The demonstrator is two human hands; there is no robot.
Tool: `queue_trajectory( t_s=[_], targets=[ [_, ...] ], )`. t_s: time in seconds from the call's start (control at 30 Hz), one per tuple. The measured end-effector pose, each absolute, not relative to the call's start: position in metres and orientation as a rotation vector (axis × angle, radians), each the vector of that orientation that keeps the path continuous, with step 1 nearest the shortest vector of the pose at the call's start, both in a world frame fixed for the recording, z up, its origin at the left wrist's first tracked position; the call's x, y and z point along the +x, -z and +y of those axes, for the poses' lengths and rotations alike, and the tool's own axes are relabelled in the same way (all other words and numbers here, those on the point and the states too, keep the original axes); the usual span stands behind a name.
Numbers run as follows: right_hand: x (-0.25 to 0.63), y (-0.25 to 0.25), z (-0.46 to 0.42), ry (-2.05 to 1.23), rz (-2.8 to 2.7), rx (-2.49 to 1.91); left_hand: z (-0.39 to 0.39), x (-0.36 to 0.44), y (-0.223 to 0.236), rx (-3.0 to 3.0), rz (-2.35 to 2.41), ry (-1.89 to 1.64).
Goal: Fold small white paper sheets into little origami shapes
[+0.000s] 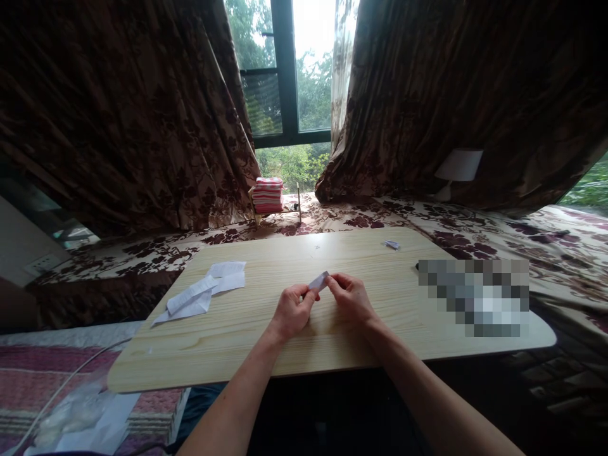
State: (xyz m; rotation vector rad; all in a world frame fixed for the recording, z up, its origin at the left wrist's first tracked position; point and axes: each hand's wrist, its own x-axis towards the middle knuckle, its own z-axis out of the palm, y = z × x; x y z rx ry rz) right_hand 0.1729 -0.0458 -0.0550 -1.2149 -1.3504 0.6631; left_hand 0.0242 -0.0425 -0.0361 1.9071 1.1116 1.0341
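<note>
Over the middle of the table, a small folded piece of white paper [318, 281] is held between my two hands. My left hand [295, 308] pinches its lower left end with thumb and fingers. At the upper right end, my right hand [349, 296] grips it by thumb and forefinger. Both hands are closed and close to the wooden tabletop. To the left lie several loose sheets and strips of white paper [194, 297], partly overlapping. A small folded paper piece [392, 244] rests near the far right edge of the table.
The light wooden table [266, 354] has rounded corners. A blurred-out patch [475, 297] covers something on its right. Beyond are a small stand with folded striped cloths [268, 194], a white lamp [459, 165], patterned curtains and a window. A plastic bag [71, 415] lies lower left.
</note>
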Motion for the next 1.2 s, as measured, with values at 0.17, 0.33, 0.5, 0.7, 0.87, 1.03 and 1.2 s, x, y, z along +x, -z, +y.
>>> queue_trajectory(
  t_s=[0.17,0.33,0.5,0.7,0.87,1.03,1.2],
  targets=[
    [0.173,0.053,-0.048,-0.641,-1.313,-1.213,-0.043,0.025,0.034,1.886,1.127,-1.057],
    [0.17,0.049,-0.05,-0.702,-1.388,-1.159,-0.043,0.023,0.034,1.863,1.12,-1.094],
    [0.169,0.047,-0.049,-0.768,-1.454,-1.131,-0.042,0.022,0.036,1.863,1.063,-1.06],
    [0.166,0.048,-0.054,-0.773,-1.472,-1.154,-0.042,0.026,0.039,1.839,1.104,-1.094],
    [0.184,0.051,-0.047,-0.683,-1.331,-1.241,-0.041,0.016,0.041,1.79,1.136,-1.144],
    [0.2,0.052,-0.048,-0.598,-1.19,-1.289,-0.04,-0.006,0.04,1.687,1.2,-1.23],
    [0.179,0.046,-0.062,-0.737,-1.457,-1.125,-0.042,-0.005,0.035,1.723,1.156,-1.158]
  ],
)
